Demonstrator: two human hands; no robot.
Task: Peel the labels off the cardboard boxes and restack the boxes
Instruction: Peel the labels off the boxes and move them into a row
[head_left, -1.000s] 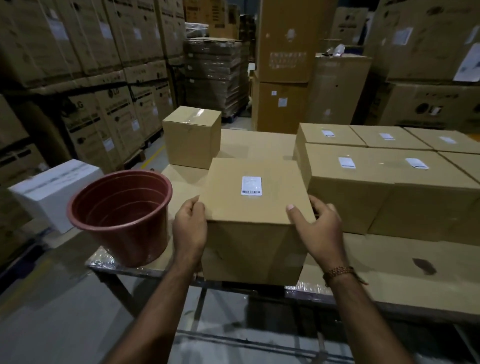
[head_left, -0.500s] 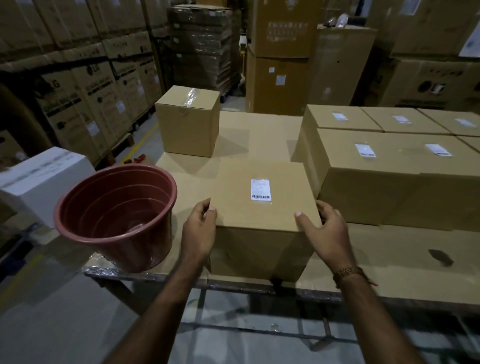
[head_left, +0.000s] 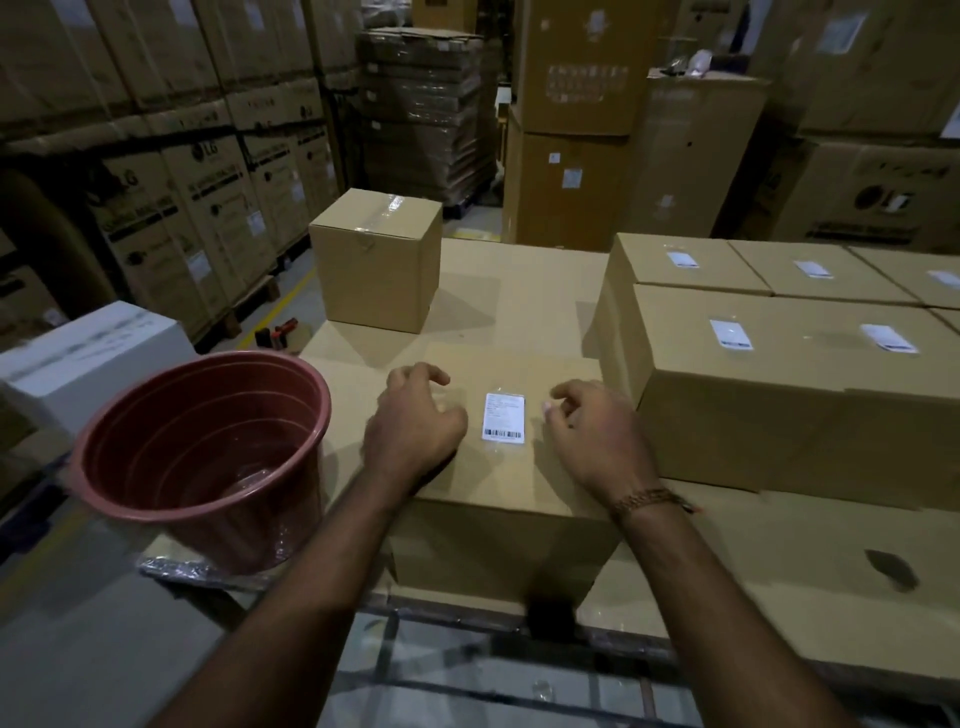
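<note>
Near the middle of the frame, a cardboard box is being kept on the table, with a white label stuck flat on its top. The left hand and right hand are being rested on the top, one each side of the label, fingers loosely curled and nothing being held. The label could get torn if it is being pulled too fast, because it looks thin and stuck down well. Half a second ago the box sides were being held; now the hands are being placed on top instead. A red bucket is being left at lower left.
</note>
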